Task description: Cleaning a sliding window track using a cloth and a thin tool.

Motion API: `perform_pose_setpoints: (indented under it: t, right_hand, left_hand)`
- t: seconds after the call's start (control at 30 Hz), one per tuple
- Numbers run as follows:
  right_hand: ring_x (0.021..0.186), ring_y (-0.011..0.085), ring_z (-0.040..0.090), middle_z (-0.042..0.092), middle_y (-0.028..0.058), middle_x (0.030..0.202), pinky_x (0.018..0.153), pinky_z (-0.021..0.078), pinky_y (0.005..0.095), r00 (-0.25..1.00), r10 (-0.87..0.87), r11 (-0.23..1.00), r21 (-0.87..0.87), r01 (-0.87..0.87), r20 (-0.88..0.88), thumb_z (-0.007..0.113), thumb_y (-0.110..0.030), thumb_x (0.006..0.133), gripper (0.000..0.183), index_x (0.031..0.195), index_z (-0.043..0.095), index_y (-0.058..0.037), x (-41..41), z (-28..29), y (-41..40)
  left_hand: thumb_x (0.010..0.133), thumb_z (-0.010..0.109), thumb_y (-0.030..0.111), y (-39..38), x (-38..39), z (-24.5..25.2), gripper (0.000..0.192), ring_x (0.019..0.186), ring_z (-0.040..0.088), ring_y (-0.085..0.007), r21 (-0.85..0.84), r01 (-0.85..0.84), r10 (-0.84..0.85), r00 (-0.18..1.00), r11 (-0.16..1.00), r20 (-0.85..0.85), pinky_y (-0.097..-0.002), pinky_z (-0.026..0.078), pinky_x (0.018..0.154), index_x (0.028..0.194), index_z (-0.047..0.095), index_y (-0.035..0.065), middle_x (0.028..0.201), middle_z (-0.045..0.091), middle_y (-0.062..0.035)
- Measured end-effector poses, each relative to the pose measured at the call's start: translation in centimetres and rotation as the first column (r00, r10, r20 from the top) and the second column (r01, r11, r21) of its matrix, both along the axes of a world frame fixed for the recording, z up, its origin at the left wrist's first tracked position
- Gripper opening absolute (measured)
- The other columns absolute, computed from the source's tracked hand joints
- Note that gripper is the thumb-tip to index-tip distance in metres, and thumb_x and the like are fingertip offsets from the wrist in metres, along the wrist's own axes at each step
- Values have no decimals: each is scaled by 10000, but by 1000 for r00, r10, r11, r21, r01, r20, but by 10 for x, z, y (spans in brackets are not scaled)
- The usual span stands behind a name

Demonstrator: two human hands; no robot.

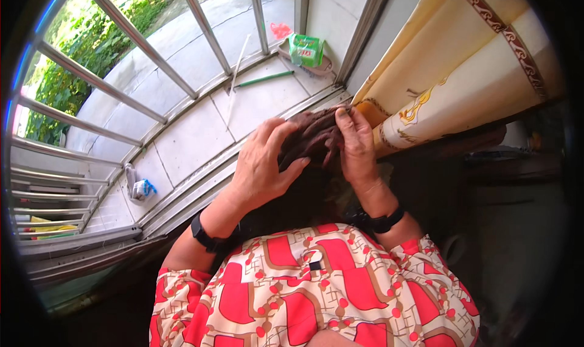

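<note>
A dark brown cloth [310, 137], bunched into folds, is held between both hands beside the window sill. My left hand [264, 160] cups its left end, fingers curled over the top and thumb below. At the cloth's right end, my right hand [356, 141] pinches the edge between thumb and fingers, close to the cream curtain [410, 96]. Both wrists wear black bands. The underside of the cloth lies in shadow.
On the tiled sill [191, 137] lie a green stick [267, 79], a thin white stick [236, 80], a green packet [305, 50] on a shoe-like item [323, 68], and a grey item with blue string [137, 185]. Metal window bars [137, 41] rise beyond.
</note>
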State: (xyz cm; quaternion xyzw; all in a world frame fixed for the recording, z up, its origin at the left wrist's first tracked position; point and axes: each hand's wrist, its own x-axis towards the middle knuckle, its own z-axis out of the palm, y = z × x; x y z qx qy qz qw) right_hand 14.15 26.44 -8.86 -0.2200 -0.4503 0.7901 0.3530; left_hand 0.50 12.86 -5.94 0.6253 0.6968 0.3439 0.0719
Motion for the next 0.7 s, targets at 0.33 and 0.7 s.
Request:
perform_pose_setpoints:
  t: [0.33, 0.7]
  right_hand:
    - [809, 112, 626, 626, 22, 975, 643, 541, 256, 999, -34, 999, 24, 34, -25, 568, -248, 977, 215, 1098, 557, -71, 12, -35, 1]
    - [1257, 278, 462, 422, 166, 1393, 1038, 393, 373, 955, -174, 718, 695, -44, 241, 852, -211, 710, 1017, 1476, 200, -68, 24, -42, -19]
  left_hand:
    - [843, 615, 64, 15, 24, -32, 308, 803, 637, -323, -55, -99, 89, 984, 994, -156, -403, 510, 626, 1129, 504, 33, 939, 605, -144]
    - [961, 507, 136, 23, 17, -20, 179, 816, 591, -400, 44, -143, 103, 864, 989, 492, -412, 472, 719, 1072, 522, -4, 870, 601, -237]
